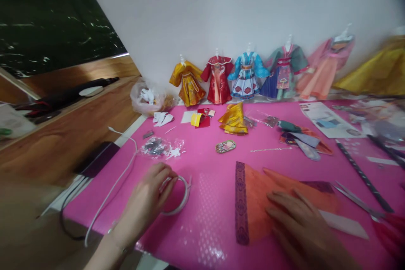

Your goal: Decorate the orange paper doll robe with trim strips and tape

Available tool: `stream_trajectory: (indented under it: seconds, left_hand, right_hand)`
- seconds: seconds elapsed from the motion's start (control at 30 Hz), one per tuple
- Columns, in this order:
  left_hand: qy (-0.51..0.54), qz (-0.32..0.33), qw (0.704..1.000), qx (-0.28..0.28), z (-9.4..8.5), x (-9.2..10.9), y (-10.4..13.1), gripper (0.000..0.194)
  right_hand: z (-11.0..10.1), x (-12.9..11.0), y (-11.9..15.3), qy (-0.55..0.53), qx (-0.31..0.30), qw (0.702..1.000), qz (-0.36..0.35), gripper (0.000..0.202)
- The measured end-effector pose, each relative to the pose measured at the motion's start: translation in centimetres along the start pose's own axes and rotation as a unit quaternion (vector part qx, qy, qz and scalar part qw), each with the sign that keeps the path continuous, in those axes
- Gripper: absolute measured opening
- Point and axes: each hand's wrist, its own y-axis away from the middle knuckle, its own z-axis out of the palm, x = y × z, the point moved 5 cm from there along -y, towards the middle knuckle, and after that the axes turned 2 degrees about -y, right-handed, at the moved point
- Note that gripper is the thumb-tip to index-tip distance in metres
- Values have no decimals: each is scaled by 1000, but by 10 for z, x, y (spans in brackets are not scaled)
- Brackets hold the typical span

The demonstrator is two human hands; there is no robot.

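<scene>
At the front left of the pink table, my left hand (152,192) has its fingers curled round the edge of a roll of white tape (185,198), which lies on the surface. An orange cloth piece (257,202) with a dark patterned border lies at the front right. My right hand (294,223) rests on it with the fingers spread and flat. A white strip (344,222) sticks out to the right of that hand. Scissors with red handles (360,202) lie further right.
Small dressed doll forms, such as a blue one (248,75), stand along the wall. Gold fabric (234,119), an oval floral piece (225,147) and small plastic bags (163,147) lie mid-table. A white cable (112,190) runs down the left edge; a black ruler (363,177) lies right.
</scene>
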Motion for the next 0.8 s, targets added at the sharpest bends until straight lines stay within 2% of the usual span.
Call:
stream_trajectory:
  seconds: [0.13,0.23,0.47,0.67,0.8]
  left_hand:
    - [41,-50,996,-58,16,-6,38,20]
    - [33,-74,993,-81,32,0,48,16]
    - [-9,-73,994,-81,47,2,43,19]
    - [-15,-92,993,-66,44,1,43,14]
    - [-83,-39,995,-28,39,8,31,11]
  right_hand:
    - [0,0,-1,-4,35,999,-17,25]
    - [0,1,0,-14,52,998,-15,23]
    - [0,2,0,-19,54,998,-12,22]
    - [-2,-2,-8,-31,57,997,-32,21]
    - [-1,-5,-8,-28,58,997,-44,19]
